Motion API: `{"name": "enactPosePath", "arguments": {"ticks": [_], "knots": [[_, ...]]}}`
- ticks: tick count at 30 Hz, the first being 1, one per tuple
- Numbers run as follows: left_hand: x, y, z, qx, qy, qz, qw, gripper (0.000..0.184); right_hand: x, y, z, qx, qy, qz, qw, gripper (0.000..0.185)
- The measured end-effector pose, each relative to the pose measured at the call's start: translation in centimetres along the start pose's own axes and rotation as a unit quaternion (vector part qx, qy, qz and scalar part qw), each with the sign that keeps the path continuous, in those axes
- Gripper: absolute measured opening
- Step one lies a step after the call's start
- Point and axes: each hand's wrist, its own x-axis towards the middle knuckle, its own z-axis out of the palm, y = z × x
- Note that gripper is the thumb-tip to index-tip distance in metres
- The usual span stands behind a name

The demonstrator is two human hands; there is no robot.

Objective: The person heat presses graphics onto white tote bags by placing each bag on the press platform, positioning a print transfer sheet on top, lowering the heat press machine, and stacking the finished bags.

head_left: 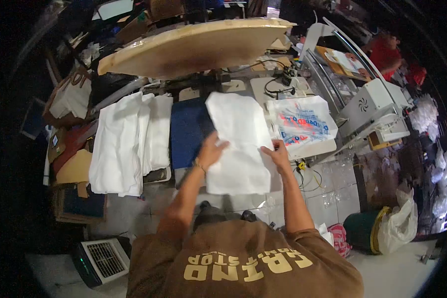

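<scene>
A white cloth piece is held out in front of me, its near end above the floor. My left hand grips its left edge, thumb on top and the other fingers partly hidden. At the right edge, my right hand pinches the same cloth. Left of it lies a dark blue pad, and beyond that are folded stacks of white cloth. Just right of the held cloth, printed plastic sheets with blue and red lettering rest on a pale board.
A large tan board spans the far side. At the right stand a white machine and a person in red. A green bin is at the lower right, a fan-like unit at the lower left. Cables hang nearby.
</scene>
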Motion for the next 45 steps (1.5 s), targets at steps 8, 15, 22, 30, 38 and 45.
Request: {"name": "enactPosePath", "arguments": {"ticks": [8, 15, 22, 30, 38, 45], "knots": [[-2.3, 3.2, -3.5, 0.114, 0.221, 0.020, 0.968, 0.038, -3.2, -7.8, 0.3, 0.028, 0.147, -0.176, 0.973, 0.010], [2.8, -4.5, -9.0, 0.319, 0.248, -0.033, 0.914, 0.046, 3.4, -9.0, 8.9, -0.088, 0.098, -0.193, 0.972, 0.008], [3.9, -4.2, -6.8, 0.472, 0.162, -0.145, 0.854, 0.052, 3.4, -7.7, 10.1, -0.198, 0.069, -0.154, 0.965, 0.008], [4.7, -5.8, -1.2, 0.465, -0.078, 0.101, 0.876, 0.053, -4.7, -7.3, 7.0, -0.137, 0.043, -0.142, 0.979, 0.066], [9.2, -4.6, -1.7, 0.508, -0.112, -0.047, 0.853, 0.065, -7.8, -3.6, 2.8, 0.079, -0.150, 0.213, 0.962, 0.044], [9.2, -5.2, -1.6, 0.518, -0.110, -0.060, 0.846, 0.073, -13.8, -5.5, 9.7, 0.347, 0.046, 0.200, 0.915, 0.055]]}}
